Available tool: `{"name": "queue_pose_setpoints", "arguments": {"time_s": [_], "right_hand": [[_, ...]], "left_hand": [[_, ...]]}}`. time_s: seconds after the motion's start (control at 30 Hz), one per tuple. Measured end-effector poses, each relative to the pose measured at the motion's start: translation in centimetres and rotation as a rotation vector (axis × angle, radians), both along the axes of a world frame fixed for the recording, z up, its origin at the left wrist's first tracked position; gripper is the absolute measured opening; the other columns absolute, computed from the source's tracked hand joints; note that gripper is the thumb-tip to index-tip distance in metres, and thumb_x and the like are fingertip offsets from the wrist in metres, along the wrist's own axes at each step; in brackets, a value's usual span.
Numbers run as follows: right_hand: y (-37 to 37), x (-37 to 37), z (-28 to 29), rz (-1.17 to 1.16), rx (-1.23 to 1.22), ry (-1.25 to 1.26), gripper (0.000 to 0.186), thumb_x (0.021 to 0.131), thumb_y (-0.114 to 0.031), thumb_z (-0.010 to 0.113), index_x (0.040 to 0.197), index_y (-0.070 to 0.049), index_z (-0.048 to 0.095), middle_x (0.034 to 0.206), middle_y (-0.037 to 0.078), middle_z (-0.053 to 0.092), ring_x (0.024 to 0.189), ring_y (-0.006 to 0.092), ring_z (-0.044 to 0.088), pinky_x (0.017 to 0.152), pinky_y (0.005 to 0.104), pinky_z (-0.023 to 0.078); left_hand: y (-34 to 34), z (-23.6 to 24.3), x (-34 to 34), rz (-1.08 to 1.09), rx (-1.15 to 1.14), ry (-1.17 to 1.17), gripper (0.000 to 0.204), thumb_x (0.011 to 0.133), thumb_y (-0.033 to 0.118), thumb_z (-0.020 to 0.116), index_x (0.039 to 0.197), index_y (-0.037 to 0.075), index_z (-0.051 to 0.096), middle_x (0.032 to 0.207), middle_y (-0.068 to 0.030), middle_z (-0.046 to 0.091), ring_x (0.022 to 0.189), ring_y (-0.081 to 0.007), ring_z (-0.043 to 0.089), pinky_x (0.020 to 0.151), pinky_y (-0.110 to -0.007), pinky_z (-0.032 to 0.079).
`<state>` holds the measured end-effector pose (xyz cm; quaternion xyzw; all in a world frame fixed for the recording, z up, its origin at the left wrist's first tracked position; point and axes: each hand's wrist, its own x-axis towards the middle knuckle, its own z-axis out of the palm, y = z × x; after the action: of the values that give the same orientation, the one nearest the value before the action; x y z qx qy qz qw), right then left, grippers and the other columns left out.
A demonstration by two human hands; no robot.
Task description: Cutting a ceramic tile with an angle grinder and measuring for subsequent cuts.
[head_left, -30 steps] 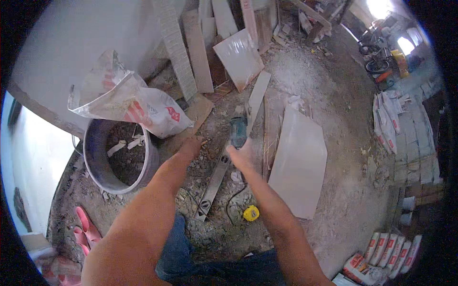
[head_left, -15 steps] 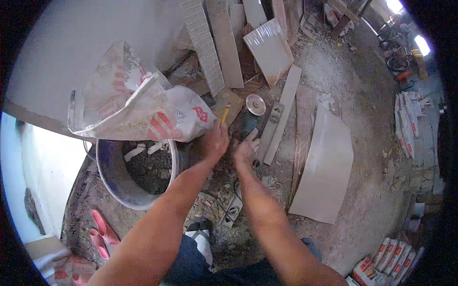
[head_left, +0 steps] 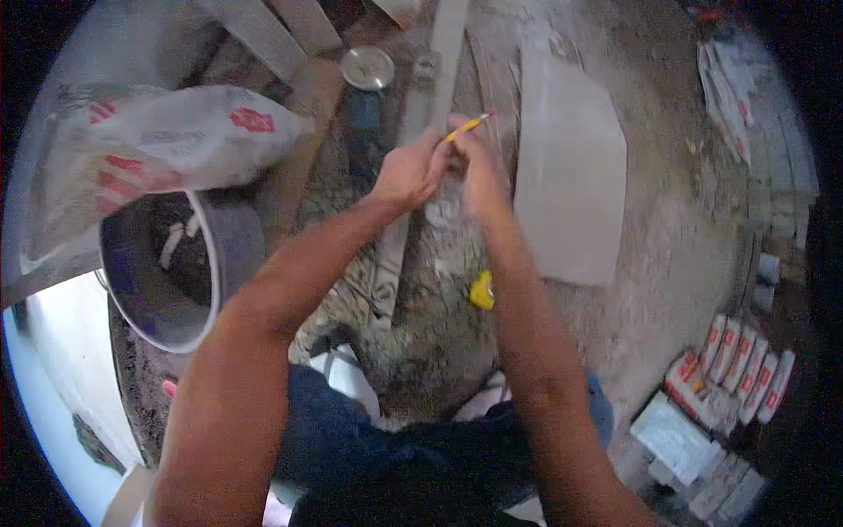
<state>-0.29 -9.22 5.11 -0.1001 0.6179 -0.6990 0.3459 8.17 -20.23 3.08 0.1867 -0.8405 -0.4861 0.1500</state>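
Note:
My left hand [head_left: 410, 176] is closed, with a yellow pencil [head_left: 465, 129] projecting from its fingertips toward the upper right. Close against it, my right hand [head_left: 480, 171] has bent fingers, blurred and partly hidden behind the pencil. Beneath both hands runs a long grey bar with round windows, like a spirit level [head_left: 388, 285]; beside it lies a narrow pale strip [head_left: 450, 57]. An angle grinder [head_left: 364, 114] with a round metal disc rests to the left of them. A yellow tape measure [head_left: 482, 290] is on the ground beside my right forearm.
A large pale tile piece [head_left: 571, 176] lies on the right. On the left stands a bucket [head_left: 211, 263] with debris inside, below a white and red sack [head_left: 202, 140]. Boards [head_left: 263, 39] lean at the upper left. Several packages [head_left: 733, 369] are stacked at the lower right.
Both hands have moved from beside the grinder to the right, over the bars, and come together. The view has shifted, bringing the yellow tape measure into sight. The pencil remains in my left hand.

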Motion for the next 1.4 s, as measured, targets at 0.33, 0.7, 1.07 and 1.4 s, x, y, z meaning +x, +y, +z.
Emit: {"name": "queue_pose_setpoints", "arguments": {"time_s": [0.33, 0.7, 1.07, 1.4], "right_hand": [[23.5, -12.1, 2.3, -0.402, 0.484, 0.211, 0.033, 0.095, -0.031, 0.052, 0.097, 0.001, 0.061, 0.08, 0.014, 0.065, 0.073, 0.0241, 0.063, 0.065, 0.0387, 0.05], [43.4, -11.9, 0.7, 0.265, 1.082, 0.611, 0.035, 0.094, -0.035, 0.053, 0.106, -0.003, 0.063, 0.089, 0.024, 0.066, 0.082, 0.0378, 0.066, 0.071, 0.048, 0.049], [46.7, -13.0, -10.6, 0.754, 1.38, 0.583, 0.076, 0.09, -0.045, 0.056, 0.15, -0.006, 0.031, 0.111, 0.024, 0.067, 0.099, 0.0416, 0.066, 0.09, 0.0487, 0.052], [44.8, -16.6, -10.6, 0.739, 1.331, 0.643, 0.08, 0.086, -0.042, 0.06, 0.148, 0.0, 0.032, 0.109, 0.026, 0.068, 0.102, 0.0367, 0.067, 0.09, 0.0444, 0.053]], "left_hand": [[19.7, -5.3, -1.2, -0.962, -0.385, -0.141, 0.053, 0.087, 0.035, 0.067, 0.128, 0.006, 0.05, 0.126, -0.0227, 0.054, 0.111, -0.0402, 0.056, 0.084, -0.054, 0.051], [16.2, -6.3, 4.8, -1.133, -0.559, -0.329, 0.058, 0.077, 0.031, 0.073, 0.127, 0.014, 0.052, 0.132, -0.0167, 0.051, 0.115, -0.0374, 0.054, 0.091, -0.05, 0.05], [-0.3, 15.2, 22.9, -0.227, 0.139, -1.042, 0.055, 0.088, 0.051, 0.061, 0.122, 0.008, 0.06, 0.106, -0.0112, 0.067, 0.098, -0.0261, 0.065, 0.08, -0.045, 0.054], [13.0, 22.8, 21.7, 0.591, 0.962, -0.299, 0.044, 0.092, 0.042, 0.058, 0.123, 0.011, 0.058, 0.112, -0.0129, 0.064, 0.088, -0.0265, 0.067, 0.073, -0.039, 0.057]]}}
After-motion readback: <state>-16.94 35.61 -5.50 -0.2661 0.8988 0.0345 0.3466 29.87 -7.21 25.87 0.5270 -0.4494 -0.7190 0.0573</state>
